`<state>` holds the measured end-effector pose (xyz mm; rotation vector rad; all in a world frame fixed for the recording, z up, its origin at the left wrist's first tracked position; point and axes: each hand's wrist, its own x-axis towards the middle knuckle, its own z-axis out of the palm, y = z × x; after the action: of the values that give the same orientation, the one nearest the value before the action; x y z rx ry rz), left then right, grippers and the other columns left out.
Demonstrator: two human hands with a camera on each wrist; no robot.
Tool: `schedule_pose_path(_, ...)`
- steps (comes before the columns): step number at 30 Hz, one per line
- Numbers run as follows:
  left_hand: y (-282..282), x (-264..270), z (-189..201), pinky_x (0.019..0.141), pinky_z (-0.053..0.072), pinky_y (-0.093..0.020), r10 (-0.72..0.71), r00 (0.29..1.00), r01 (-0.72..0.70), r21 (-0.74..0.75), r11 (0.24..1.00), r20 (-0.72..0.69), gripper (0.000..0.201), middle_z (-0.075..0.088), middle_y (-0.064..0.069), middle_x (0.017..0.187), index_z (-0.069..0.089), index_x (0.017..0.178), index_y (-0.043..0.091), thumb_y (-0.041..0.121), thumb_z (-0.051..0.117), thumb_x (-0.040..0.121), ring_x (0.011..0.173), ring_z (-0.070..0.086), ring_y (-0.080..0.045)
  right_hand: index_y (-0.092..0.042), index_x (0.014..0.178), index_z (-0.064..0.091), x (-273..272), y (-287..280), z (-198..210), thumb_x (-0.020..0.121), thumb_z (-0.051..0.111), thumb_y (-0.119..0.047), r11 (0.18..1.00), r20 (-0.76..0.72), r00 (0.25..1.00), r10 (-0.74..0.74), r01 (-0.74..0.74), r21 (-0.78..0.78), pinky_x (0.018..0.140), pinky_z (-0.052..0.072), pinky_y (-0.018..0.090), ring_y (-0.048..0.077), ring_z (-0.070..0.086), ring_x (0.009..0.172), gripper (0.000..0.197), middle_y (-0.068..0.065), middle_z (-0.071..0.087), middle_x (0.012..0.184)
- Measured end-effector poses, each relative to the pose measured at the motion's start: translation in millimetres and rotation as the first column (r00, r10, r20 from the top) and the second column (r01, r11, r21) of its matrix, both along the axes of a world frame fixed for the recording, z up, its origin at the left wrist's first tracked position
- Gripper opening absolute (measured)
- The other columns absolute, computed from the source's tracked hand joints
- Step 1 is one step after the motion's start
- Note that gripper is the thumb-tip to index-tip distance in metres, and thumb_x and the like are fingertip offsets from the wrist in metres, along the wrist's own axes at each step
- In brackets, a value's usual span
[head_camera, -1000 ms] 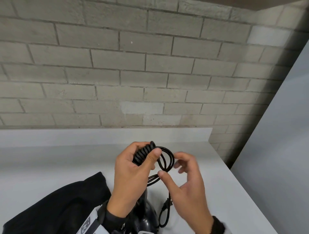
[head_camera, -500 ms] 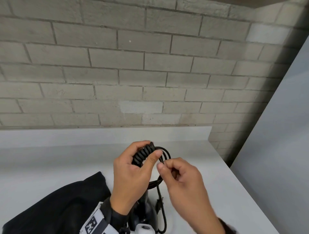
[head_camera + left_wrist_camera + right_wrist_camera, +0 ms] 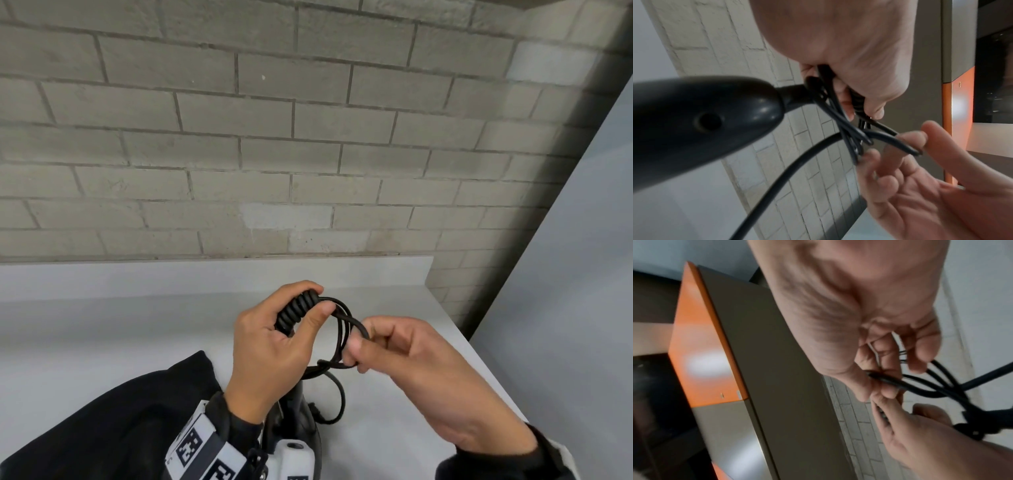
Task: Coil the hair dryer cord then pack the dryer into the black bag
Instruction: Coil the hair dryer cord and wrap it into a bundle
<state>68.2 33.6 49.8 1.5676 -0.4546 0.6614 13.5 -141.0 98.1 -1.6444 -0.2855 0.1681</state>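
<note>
My left hand (image 3: 287, 329) grips the ribbed black strain relief (image 3: 297, 312) of the hair dryer together with the coiled loops of cord (image 3: 342, 329). The black dryer (image 3: 298, 411) hangs below that hand, mostly hidden by it; its handle end (image 3: 701, 123) fills the left wrist view. My right hand (image 3: 363, 346) pinches a loop of the cord (image 3: 906, 147) between thumb and fingers, just right of the left hand. A loose stretch of cord (image 3: 337, 394) curves down to the counter. The black bag (image 3: 102, 421) lies flat at the lower left.
A white counter (image 3: 137, 329) with a low upstand runs along a grey brick wall (image 3: 274, 137). A pale panel (image 3: 565, 274) closes off the right side. The wrist views show a grey and orange cabinet (image 3: 715, 353).
My right hand has closed on the cord loop and drawn it a little to the right. The left hand keeps its grip in the same place.
</note>
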Motion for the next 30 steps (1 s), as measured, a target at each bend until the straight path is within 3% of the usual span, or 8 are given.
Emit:
schedule_pose_path(4,5.6,4.0,-0.9,0.069,0.058,-0.032,0.008,1.0,-0.008,-0.011,1.0,-0.004,0.028,0.075,0.009,0.086,0.074,0.099,0.018,0.04,0.072,0.082,0.077,0.072,-0.014,-0.013,0.095,0.073,-10.4,14.1,-33.4,0.085,0.068,-0.017,0.981,0.16,0.982,-0.104,0.074,0.178,0.08,0.05,0.016,0.01,0.068,0.09,0.011,0.005,0.074,0.091)
schedule_pose_path(10,1.9,4.7,-2.7,0.069,0.056,-0.022,-0.001,0.999,0.001,0.014,1.0,0.037,0.029,0.074,0.011,0.087,0.074,0.099,0.016,0.039,0.071,0.082,0.079,0.072,-0.012,-0.01,0.102,0.072,-6.5,24.6,-58.7,0.082,0.072,-0.044,0.92,0.173,0.964,-0.2,0.124,0.373,0.086,0.052,0.03,0.025,0.068,0.087,0.04,0.003,0.066,0.077)
schedule_pose_path(17,11.6,14.6,-4.5,0.073,0.058,-0.027,0.056,0.998,-0.056,-0.008,0.998,0.009,0.028,0.074,0.01,0.087,0.074,0.099,0.018,0.041,0.072,0.082,0.078,0.072,-0.011,-0.007,0.092,0.069,-7.1,-0.6,-12.5,0.091,0.059,-0.022,0.921,-0.312,0.936,0.16,-0.027,0.389,0.037,0.025,0.018,0.006,0.021,0.036,0.017,-0.002,0.031,0.051)
schedule_pose_path(21,16.2,14.8,-3.0,0.069,0.061,-0.042,0.074,0.996,-0.076,-0.051,0.996,-0.041,0.021,0.074,0.008,0.087,0.073,0.098,0.023,0.039,0.073,0.086,0.078,0.071,-0.013,-0.019,0.066,0.056,-8.4,-5.7,-28.4,0.079,0.073,-0.027,1.0,0.07,0.997,0.021,-0.022,0.011,0.055,0.037,0.027,0.02,0.048,0.057,0.023,0.0,0.047,0.055)
schedule_pose_path(23,21.9,16.5,-2.6,0.072,0.061,-0.041,0.08,0.995,-0.084,-0.066,0.994,-0.066,0.016,0.074,0.006,0.087,0.073,0.097,0.022,0.034,0.072,0.086,0.08,0.071,-0.016,-0.019,0.068,0.053,-12.4,-5.6,-50.1,0.076,0.079,-0.023,0.986,0.117,0.993,-0.032,0.012,0.163,0.074,0.05,0.029,0.027,0.064,0.081,0.028,0.0,0.053,0.06)
schedule_pose_path(25,25.8,16.5,-2.8,0.072,0.06,-0.028,0.089,0.994,-0.092,-0.042,0.995,-0.066,0.016,0.074,0.009,0.087,0.073,0.097,0.023,0.036,0.074,0.086,0.079,0.071,-0.017,-0.013,0.08,0.054,-16.2,-3.9,-71.2,0.082,0.078,-0.018,0.878,0.081,0.993,0.081,-0.11,0.465,0.09,0.051,0.039,0.028,0.067,0.076,0.024,-0.001,0.056,0.062)
schedule_pose_path(27,27.2,14.7,-3.6,0.075,0.059,-0.028,0.114,0.991,-0.114,0.002,0.994,-0.065,0.022,0.074,0.013,0.089,0.072,0.097,0.028,0.045,0.072,0.083,0.081,0.071,-0.013,-0.009,0.085,0.055,-18.2,-3.8,-85.3,0.089,0.071,-0.014,0.754,0.02,0.978,0.209,-0.174,0.634,0.079,0.055,0.041,0.018,0.062,0.056,0.017,-0.002,0.056,0.06)
schedule_pose_path(30,25.2,13.9,-6.1,0.074,0.059,-0.04,0.11,0.991,-0.108,0.031,0.994,-0.074,0.026,0.074,0.014,0.088,0.072,0.098,0.032,0.052,0.069,0.081,0.079,0.071,-0.012,-0.012,0.07,0.052,-26.6,-14.8,-85.3,0.079,0.081,-0.027,0.808,-0.191,0.954,0.231,-0.078,0.584,0.042,0.042,0.022,0.005,0.035,0.03,0.034,-0.002,0.039,0.048)
